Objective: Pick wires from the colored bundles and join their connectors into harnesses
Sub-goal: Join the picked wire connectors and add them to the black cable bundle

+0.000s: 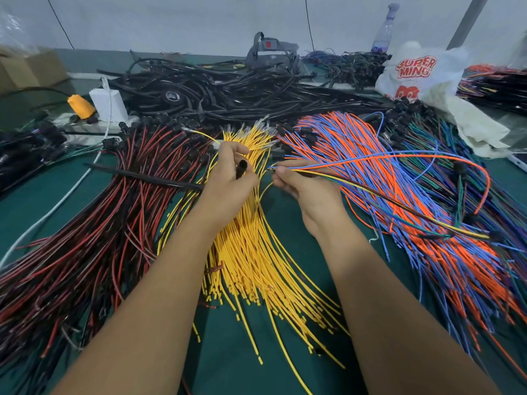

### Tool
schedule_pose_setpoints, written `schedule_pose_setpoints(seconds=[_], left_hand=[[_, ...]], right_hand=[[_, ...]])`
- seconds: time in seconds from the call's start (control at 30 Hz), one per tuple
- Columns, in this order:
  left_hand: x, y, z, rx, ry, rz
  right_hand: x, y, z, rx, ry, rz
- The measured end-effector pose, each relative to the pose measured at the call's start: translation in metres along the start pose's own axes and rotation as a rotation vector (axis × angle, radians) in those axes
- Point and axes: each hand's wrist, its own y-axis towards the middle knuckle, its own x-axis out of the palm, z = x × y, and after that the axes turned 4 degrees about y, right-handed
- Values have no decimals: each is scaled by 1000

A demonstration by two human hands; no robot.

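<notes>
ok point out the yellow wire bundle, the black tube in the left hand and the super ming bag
yellow wire bundle (248,252), head view, on the middle of the fanned strands
black tube (142,175), head view, on its length left of the left hand
super ming bag (415,68), head view, on the red lettering

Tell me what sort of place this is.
Most likely a wire-harness assembly bench in a small workshop. Sorted wire bundles cover the green table: yellow wires, red and black wires, orange and blue wires. A heap of black cables lies behind.
</notes>
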Motion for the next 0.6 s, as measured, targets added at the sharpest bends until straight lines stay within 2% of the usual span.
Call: schedule_pose_setpoints(seconds=[0.23,0.37,0.6], left_hand=[[4,13,-3,-65,64,2],[2,6,-11,60,149,6],[-3,4,-16,193,520,106]], right_hand=[[0,2,0,8,85,-11],[0,2,-1,-4,81,-8],[1,2,-4,7,98,-2]])
